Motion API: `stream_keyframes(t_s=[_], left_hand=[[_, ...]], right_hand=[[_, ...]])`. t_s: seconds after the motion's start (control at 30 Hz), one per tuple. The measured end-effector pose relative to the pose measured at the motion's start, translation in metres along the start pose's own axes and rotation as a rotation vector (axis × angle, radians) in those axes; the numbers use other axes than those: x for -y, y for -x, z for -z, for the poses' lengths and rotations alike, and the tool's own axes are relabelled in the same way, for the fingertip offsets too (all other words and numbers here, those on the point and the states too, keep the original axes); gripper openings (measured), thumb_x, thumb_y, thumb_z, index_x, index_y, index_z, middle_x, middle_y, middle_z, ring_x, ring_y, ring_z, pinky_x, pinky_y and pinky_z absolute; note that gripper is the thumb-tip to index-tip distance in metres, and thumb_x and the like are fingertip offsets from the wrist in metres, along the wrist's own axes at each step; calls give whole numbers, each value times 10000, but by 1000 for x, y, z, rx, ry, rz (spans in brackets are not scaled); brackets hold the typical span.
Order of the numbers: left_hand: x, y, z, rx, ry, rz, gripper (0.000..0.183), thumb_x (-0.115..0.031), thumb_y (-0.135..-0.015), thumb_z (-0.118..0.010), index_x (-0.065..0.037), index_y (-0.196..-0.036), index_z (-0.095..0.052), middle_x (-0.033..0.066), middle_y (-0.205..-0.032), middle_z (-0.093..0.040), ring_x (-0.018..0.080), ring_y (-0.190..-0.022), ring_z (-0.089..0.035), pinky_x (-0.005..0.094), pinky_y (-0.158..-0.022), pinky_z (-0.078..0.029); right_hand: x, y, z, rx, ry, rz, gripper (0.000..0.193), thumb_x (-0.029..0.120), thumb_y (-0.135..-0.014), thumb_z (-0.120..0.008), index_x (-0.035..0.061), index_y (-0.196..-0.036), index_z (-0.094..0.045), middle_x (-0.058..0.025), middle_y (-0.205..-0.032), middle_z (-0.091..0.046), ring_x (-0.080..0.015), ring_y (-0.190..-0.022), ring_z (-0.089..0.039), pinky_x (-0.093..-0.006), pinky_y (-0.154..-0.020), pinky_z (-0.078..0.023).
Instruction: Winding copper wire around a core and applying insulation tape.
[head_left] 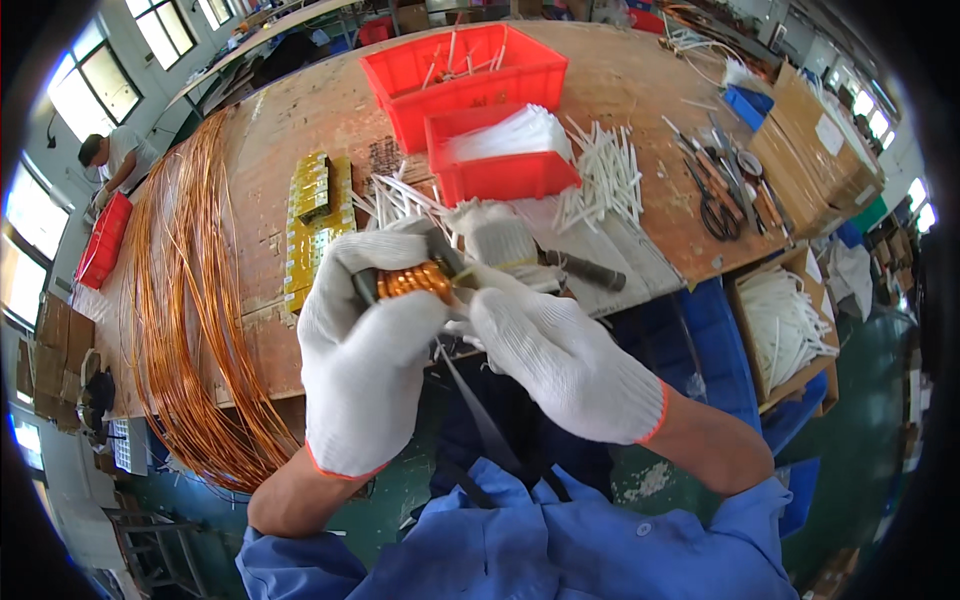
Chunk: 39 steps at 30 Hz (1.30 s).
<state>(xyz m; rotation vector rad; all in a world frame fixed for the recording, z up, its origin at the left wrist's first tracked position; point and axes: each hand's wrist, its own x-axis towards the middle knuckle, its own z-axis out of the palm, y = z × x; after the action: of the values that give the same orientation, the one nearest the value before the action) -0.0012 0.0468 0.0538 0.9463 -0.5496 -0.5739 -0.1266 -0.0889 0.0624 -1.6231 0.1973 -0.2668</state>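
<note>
Both my hands wear white knitted gloves with orange cuffs and meet over the table's near edge. My left hand (pixel 362 350) is wrapped round a copper wire coil (pixel 415 282), whose thick shiny turns show between thumb and fingers. At the coil's right end my right hand (pixel 560 350) is closed, fingers pressed together; what they pinch is hidden. A thin grey strip (pixel 475 400) hangs from between the hands toward my lap. Just beyond them lie a pale cloth-wrapped block (pixel 500 240) and a dark rod-like handle (pixel 588 268).
Long copper wires (pixel 185 290) drape over the table's left side. Yellow-wrapped cores (pixel 315 215) stand near my left hand. Red bins (pixel 500 178) and white tubes (pixel 605 180) lie ahead; scissors (pixel 718 212), a cardboard box (pixel 815 160) and a tube-filled box (pixel 785 325) are right. A person (pixel 122 160) works far left.
</note>
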Motion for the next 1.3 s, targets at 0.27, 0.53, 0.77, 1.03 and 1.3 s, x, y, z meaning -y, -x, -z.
stream_keyframes(t_s=[0.27,0.53,0.77,1.03,1.3], left_hand=[[25,-70,75,-66,-213,-177,501,14,-1004,-703,-15,-1482,-552,144,-1404,-647,206,-1277,-647,410,-1114,-534],[64,-48,177,-192,-868,-198,337,94,-976,-651,51,-1310,-664,149,-1414,-612,211,-1259,-642,354,-1100,-518],[63,-56,212,-269,-1218,-293,345,77,-936,-712,23,-1276,-698,182,-1359,-672,312,-1267,-669,399,-1118,-516],[66,-183,270,-92,-1785,-442,740,1,-909,-703,-51,-1611,-473,229,-1573,-551,425,-1498,-498,519,-1276,-400],[72,-255,291,318,-2144,-275,732,-20,-922,-624,-20,-1633,-449,274,-1669,-482,440,-1596,-405,524,-1338,-322]], right_hand=[[-28,-139,38,326,1126,692,451,106,-916,-675,30,-1360,-701,-161,-983,-695,-296,-873,-724,-396,-782,-604],[-44,-412,128,-109,522,-85,301,307,-1123,-612,59,-1204,-762,-98,-940,-714,-110,-532,-480,-309,-454,-398],[-147,-608,239,75,-208,-441,146,191,-1103,-609,103,-1060,-716,-47,-801,-679,-150,-564,-561,-330,-479,-403],[-104,-480,128,-275,-254,185,293,214,-1104,-684,-44,-1243,-688,-161,-1098,-755,-241,-917,-770,-417,-855,-707],[-27,-159,54,175,64,118,273,212,-1087,-730,26,-1287,-750,-79,-1054,-811,-200,-887,-782,-342,-738,-620]])
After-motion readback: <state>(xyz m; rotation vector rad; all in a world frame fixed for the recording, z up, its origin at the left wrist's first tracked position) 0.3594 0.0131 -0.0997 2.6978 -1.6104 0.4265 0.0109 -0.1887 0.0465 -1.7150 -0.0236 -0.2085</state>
